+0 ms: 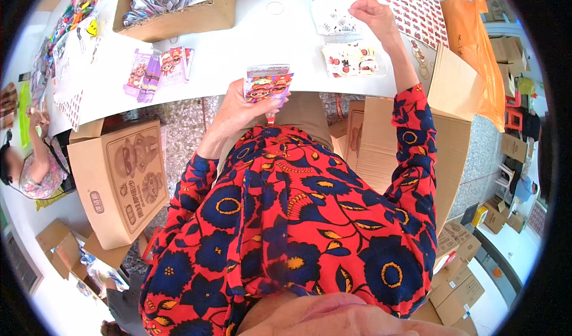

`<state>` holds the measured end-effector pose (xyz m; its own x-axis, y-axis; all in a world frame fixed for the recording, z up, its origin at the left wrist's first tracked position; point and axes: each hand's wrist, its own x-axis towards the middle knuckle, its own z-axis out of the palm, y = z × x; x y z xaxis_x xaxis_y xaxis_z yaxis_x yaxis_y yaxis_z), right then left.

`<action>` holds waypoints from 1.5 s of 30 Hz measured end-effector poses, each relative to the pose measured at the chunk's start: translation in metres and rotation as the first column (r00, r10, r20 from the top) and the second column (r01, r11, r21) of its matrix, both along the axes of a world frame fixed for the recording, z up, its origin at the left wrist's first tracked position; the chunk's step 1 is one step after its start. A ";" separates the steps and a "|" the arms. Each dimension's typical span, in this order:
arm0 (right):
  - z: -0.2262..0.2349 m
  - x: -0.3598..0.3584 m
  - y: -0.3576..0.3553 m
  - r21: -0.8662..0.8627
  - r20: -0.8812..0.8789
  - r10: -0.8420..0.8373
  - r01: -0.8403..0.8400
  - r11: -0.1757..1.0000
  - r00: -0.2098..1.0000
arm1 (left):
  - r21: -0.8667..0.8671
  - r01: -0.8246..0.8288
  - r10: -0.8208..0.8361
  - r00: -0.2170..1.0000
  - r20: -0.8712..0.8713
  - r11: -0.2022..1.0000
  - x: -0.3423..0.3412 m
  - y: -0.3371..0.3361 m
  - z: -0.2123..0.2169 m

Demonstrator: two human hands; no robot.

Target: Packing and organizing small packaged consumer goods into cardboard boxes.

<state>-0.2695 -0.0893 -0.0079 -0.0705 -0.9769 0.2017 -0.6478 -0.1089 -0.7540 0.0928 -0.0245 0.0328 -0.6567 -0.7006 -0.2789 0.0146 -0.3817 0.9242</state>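
My left hand [235, 110] holds a small colourful printed packet [267, 85] with cartoon faces, just at the near edge of the white table [250, 44]. My right hand [372, 13] reaches far across the table and pinches a white sheet with small red prints [335, 15]. Below that hand lies a clear bag of red-and-white small items [350, 60]. A few similar purple and pink packets [156, 69] lie on the table to the left.
An open cardboard box of folded packets [179, 11] stands at the table's far left. A printed cardboard box [122, 178] sits on the floor at my left, flat cartons [411, 151] at my right, an orange bag [476, 50] beyond. Another person [33, 163] sits at far left.
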 end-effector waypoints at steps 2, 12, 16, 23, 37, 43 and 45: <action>0.032 0.015 0.007 0.125 0.354 -0.010 -0.036 0.992 0.935 | -0.004 0.002 -0.002 1.000 -0.013 1.000 -0.002 -0.001 -0.005; 0.111 0.105 0.054 0.107 0.458 0.292 -0.378 0.920 0.840 | -0.023 0.066 -0.064 0.994 0.083 0.998 -0.017 -0.004 -0.010; 0.120 0.125 0.063 0.135 0.257 0.320 -0.362 0.922 0.912 | -0.036 0.069 -0.065 0.994 0.090 0.997 -0.015 -0.002 -0.007; 0.119 0.140 0.068 -0.075 -0.043 0.431 -0.433 0.898 0.901 | -0.061 -0.008 0.007 1.000 -0.021 0.998 -0.014 0.000 -0.011; 0.113 0.142 0.068 -0.195 -0.018 0.410 -0.406 0.893 0.912 | -0.060 0.037 -0.044 0.992 -0.115 0.998 -0.017 0.000 -0.014; 0.116 0.140 0.072 -0.137 -0.023 0.369 -0.368 0.920 0.929 | -0.015 0.037 -0.039 0.992 -0.124 0.999 -0.020 0.003 -0.008; 0.115 0.140 0.072 -0.131 -0.017 0.371 -0.370 0.920 0.928 | -0.014 0.041 -0.042 0.992 -0.123 0.999 -0.020 0.003 -0.010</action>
<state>-0.1298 -0.0168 0.1074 0.2897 -0.8986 0.3294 -0.5361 -0.4375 -0.7219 0.0727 -0.0215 0.0229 -0.7141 -0.6748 -0.1862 0.1132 -0.3738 0.9206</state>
